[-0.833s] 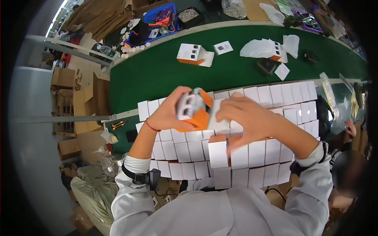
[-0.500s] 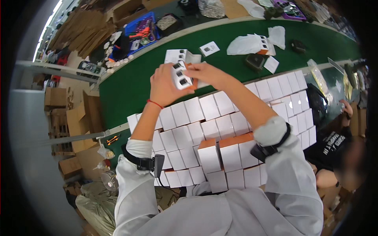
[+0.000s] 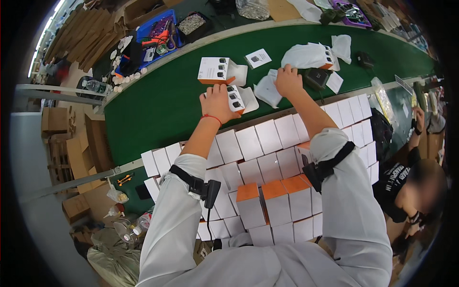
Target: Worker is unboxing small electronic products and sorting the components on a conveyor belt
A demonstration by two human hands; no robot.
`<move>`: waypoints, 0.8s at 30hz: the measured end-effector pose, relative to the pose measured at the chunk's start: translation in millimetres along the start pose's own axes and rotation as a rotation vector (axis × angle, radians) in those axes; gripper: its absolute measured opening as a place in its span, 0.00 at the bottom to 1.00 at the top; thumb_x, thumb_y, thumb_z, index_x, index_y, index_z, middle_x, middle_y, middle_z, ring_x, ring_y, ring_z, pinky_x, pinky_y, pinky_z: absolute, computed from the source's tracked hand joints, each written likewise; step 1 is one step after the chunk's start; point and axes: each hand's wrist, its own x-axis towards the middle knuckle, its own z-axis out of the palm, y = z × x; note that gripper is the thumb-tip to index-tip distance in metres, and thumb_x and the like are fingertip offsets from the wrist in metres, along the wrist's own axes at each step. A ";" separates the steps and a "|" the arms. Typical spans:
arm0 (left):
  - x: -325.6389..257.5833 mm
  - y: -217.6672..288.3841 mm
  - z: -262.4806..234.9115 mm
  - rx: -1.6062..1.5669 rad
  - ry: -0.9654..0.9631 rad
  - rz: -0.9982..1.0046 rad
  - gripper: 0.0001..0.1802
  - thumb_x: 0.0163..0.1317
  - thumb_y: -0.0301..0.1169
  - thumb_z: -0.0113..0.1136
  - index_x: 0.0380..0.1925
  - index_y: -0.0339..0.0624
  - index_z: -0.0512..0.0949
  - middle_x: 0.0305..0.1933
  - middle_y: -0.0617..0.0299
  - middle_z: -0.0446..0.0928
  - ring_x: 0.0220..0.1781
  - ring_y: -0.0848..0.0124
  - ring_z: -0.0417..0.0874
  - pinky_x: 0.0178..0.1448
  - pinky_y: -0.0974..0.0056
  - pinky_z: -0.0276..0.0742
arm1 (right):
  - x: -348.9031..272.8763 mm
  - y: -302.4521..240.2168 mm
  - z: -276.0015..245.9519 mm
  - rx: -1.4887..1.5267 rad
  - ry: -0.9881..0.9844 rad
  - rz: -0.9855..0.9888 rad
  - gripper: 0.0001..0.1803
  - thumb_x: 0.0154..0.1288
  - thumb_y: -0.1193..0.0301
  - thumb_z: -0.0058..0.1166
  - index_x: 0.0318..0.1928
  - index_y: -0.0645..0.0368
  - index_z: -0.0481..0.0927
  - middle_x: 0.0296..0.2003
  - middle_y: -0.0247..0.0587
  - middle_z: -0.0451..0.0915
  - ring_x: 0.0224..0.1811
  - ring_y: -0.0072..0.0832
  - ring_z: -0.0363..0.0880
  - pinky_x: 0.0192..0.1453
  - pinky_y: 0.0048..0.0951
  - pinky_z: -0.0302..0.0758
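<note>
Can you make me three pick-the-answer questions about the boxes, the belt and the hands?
1. Where is the left hand?
A. on a small box on the belt
B. on the blue tray
C. in a pocket

2. What colour is the belt?
A. red
B. green
C. yellow

3. What is the right hand doing?
A. hanging free in the air
B. resting on a white bag
C. holding a bottle

Answers:
1 A, its fingers lie on the white and orange box.
2 B, the long strip under both hands is green.
3 B, its fingers touch the bag.

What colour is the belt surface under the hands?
The belt is dark green, clearest in the head view.
</note>
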 end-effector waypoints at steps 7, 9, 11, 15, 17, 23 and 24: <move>-10.0 7.0 -26.5 0.017 0.076 0.062 0.55 0.32 0.52 0.90 0.61 0.45 0.73 0.61 0.58 0.75 0.69 0.56 0.73 0.77 0.39 0.63 | -3.4 -34.5 8.4 -0.289 -0.110 0.087 0.17 0.67 0.64 0.62 0.55 0.52 0.83 0.50 0.40 0.81 0.53 0.39 0.84 0.43 0.43 0.84; -22.5 -10.3 -28.6 0.019 0.111 0.063 0.58 0.32 0.51 0.91 0.65 0.43 0.71 0.64 0.57 0.74 0.71 0.55 0.72 0.79 0.36 0.60 | -1.6 -42.9 -12.2 -0.254 -0.030 -0.206 0.14 0.68 0.66 0.61 0.53 0.52 0.83 0.42 0.39 0.85 0.48 0.38 0.86 0.42 0.41 0.84; -47.4 -50.0 -36.5 0.037 0.178 0.027 0.61 0.32 0.49 0.91 0.68 0.42 0.69 0.67 0.56 0.73 0.73 0.55 0.70 0.79 0.37 0.60 | -9.9 -90.6 -68.1 -0.150 0.224 -0.329 0.13 0.66 0.68 0.62 0.50 0.54 0.82 0.38 0.39 0.87 0.47 0.41 0.88 0.44 0.42 0.85; -63.6 -47.7 -49.7 -0.091 0.280 0.069 0.59 0.35 0.50 0.90 0.67 0.42 0.70 0.69 0.54 0.71 0.74 0.53 0.69 0.80 0.35 0.57 | -5.2 -82.0 -70.6 0.241 0.009 -0.080 0.17 0.70 0.65 0.64 0.54 0.58 0.80 0.41 0.43 0.88 0.51 0.44 0.89 0.53 0.47 0.85; -78.9 -58.4 -47.8 -0.061 0.288 0.047 0.59 0.35 0.51 0.90 0.67 0.41 0.70 0.68 0.52 0.72 0.73 0.52 0.70 0.79 0.35 0.58 | 2.4 -67.6 -28.8 0.111 -0.026 0.019 0.18 0.67 0.66 0.68 0.54 0.57 0.83 0.41 0.41 0.89 0.51 0.43 0.90 0.53 0.46 0.85; -65.7 -23.0 -40.4 -0.199 0.219 0.059 0.61 0.30 0.53 0.90 0.66 0.43 0.72 0.64 0.56 0.75 0.69 0.53 0.74 0.75 0.41 0.63 | 17.3 30.6 37.7 -0.253 -0.132 0.049 0.06 0.65 0.65 0.64 0.38 0.49 0.92 0.38 0.39 0.91 0.45 0.39 0.92 0.45 0.43 0.86; -86.7 -58.1 -35.4 -0.134 0.305 0.033 0.60 0.30 0.51 0.90 0.66 0.42 0.71 0.65 0.55 0.74 0.70 0.53 0.73 0.76 0.42 0.63 | 11.8 -27.6 5.7 -0.100 -0.085 -0.050 0.08 0.66 0.64 0.63 0.39 0.51 0.92 0.38 0.41 0.91 0.44 0.40 0.91 0.44 0.44 0.86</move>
